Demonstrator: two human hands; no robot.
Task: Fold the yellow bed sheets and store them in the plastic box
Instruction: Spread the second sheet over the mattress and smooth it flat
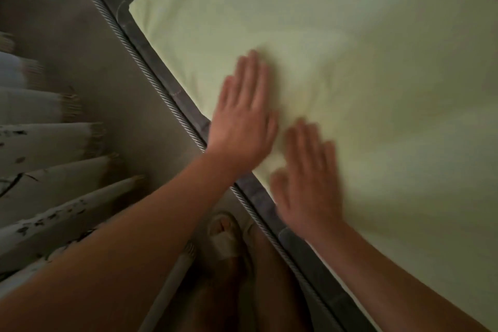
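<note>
Head view, taken from above, was blurred by motion, so fine detail could not be made out. Nearest the camera, a foot in a pale sandal (223, 237) was seen on the floor beside the bed, and both forearms were stretched forward over the corded mattress edge (159, 83). The right hand (310, 183) was laid palm-down on the yellow bed sheet (350, 67) just inside that edge, its grip spread flat with nothing pinched. The left hand (242, 118) was laid slightly farther in, close beside the right one, fingers likewise spread and pressed flat on the cloth. The flat placement was judged to serve for smoothing the layers and pressing out air, so that the fold would lie even before a further fold. Beyond the hands, the sheet was spread across the bed, with a squared corner (134, 8) lying near the mattress edge, which suggested that at least one fold had been made. To the left, pale patterned fabric panels (40, 143) were visible. No plastic box was in view, so nothing could be said of its contents; storing was judged not yet done.
</note>
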